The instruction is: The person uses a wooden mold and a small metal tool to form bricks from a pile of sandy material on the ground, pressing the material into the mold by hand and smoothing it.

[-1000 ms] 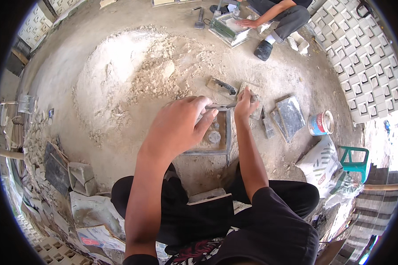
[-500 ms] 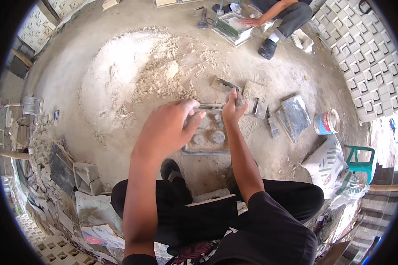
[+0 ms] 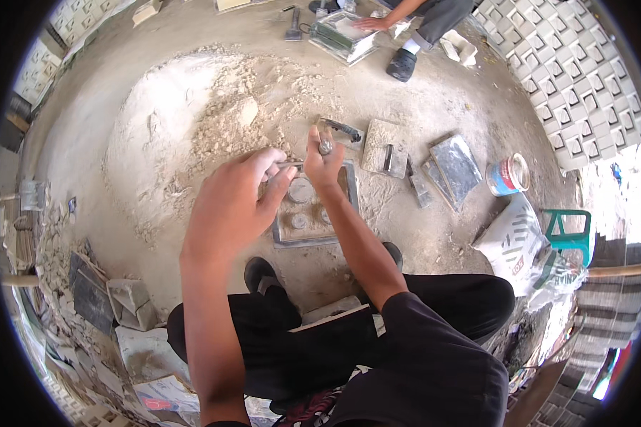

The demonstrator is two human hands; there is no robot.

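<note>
My right hand (image 3: 324, 167) is closed around the rounded handle of a trowel-like tool (image 3: 290, 164). Its thin metal blade reaches left to my left hand (image 3: 238, 192), whose thumb and fingers pinch the far end. Both hands are over a grey rectangular mould (image 3: 313, 243) on the ground before my feet. Inside it, round grey discs (image 3: 300, 191) of different sizes stand in pale powder. My left hand and right forearm hide parts of the mould.
A heap of pale powder (image 3: 164, 107) spreads beyond my left hand. To the right are a dusty board with a handle (image 3: 384, 146), dark plates (image 3: 456, 171), a bucket (image 3: 507, 175), a sack (image 3: 513, 242) and a green stool (image 3: 570, 231). A person's hand (image 3: 372, 24) rests on another mould (image 3: 342, 39).
The whole view has shifted, so the surroundings appear farther left and slightly higher. My hands have come closer together, with less of the blade showing between them.
</note>
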